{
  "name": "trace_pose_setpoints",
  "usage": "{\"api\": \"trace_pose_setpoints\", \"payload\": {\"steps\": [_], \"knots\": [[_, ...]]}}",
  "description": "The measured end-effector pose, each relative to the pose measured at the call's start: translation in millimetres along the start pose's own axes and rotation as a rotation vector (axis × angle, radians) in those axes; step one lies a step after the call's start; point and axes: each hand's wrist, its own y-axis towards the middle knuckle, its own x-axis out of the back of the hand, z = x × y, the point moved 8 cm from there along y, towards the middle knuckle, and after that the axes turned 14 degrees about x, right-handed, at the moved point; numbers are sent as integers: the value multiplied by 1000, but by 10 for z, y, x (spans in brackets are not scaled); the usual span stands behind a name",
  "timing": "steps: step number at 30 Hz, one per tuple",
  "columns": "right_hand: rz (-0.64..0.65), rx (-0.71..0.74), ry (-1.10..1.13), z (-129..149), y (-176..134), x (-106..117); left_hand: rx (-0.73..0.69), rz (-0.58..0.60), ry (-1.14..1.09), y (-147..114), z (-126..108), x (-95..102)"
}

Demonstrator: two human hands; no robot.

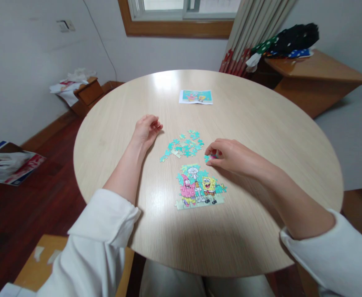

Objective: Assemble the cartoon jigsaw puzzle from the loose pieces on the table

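A partly assembled jigsaw puzzle (201, 187) lies flat near the middle of the table, showing a pink starfish, a pale squid figure and a yellow sponge. Beyond it is a heap of loose teal puzzle pieces (187, 146). My right hand (230, 154) is just right of the heap, thumb and fingers closed around a small teal and pink puzzle piece (210, 157); the fingers partly hide it. To the left of the heap, my left hand (147, 130) rests on its side on the table, fingers loosely curled with nothing visible in them.
On the round wooden table (112, 119), a printed picture sheet (196, 97) lies farther back. A wooden cabinet (317, 70) with dark cloth on it stands at the right. A cardboard box (38, 260) is beside the table at lower left.
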Motion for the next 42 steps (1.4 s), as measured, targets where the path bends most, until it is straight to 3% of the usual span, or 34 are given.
{"api": "trace_pose_setpoints", "payload": {"steps": [12, 32, 42], "knots": [[7, -5, -10, 10, 6, 5, 16, 50, -3, -19, 5, -23], [6, -56, 36, 29, -10, 29, 25, 31, -14, -6, 7, -23], [-57, -30, 117, 51, -15, 32, 17, 33, 16, 4, 7, -24]]}}
